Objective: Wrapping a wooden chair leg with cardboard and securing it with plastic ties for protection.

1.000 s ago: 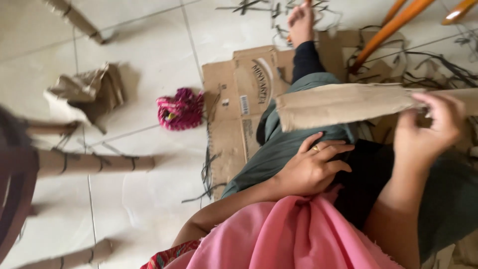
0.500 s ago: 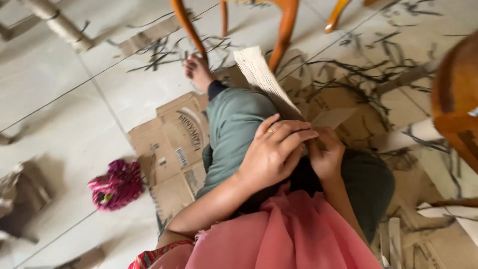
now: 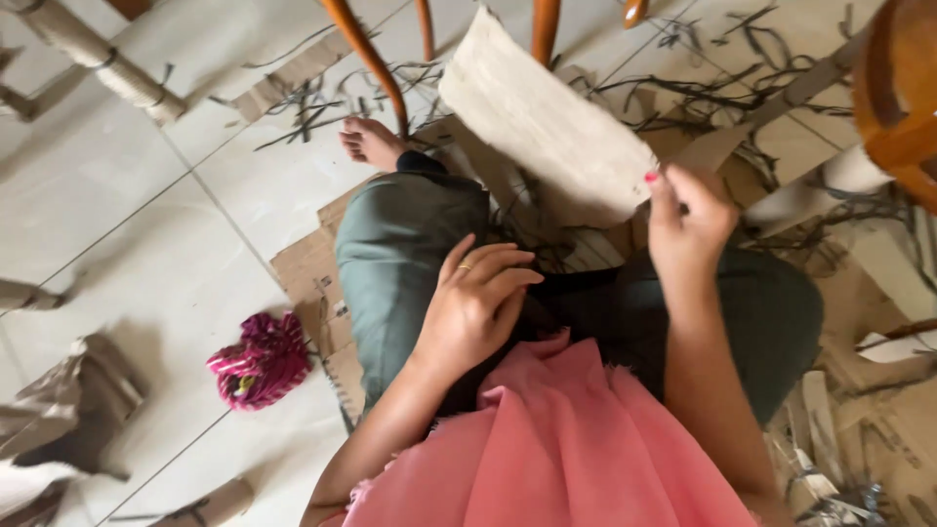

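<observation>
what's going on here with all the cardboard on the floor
A person sits on flattened cardboard on a tiled floor. Their right hand holds up a pale cardboard strip by one end, pinched in the fingers. Their left hand rests empty on their lap. Thin dark cuttings lie scattered around wooden chair legs, a pink woven pouch sits on the tiles to the left, and rolled cardboard tubes lie nearby.

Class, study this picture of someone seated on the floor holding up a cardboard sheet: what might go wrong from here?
1. The right hand pinches the cardboard sheet by one corner only; that grip may let it sag or slip.
2. Dark strips litter the floor by the bare foot; they could snag or slide underfoot.
</observation>
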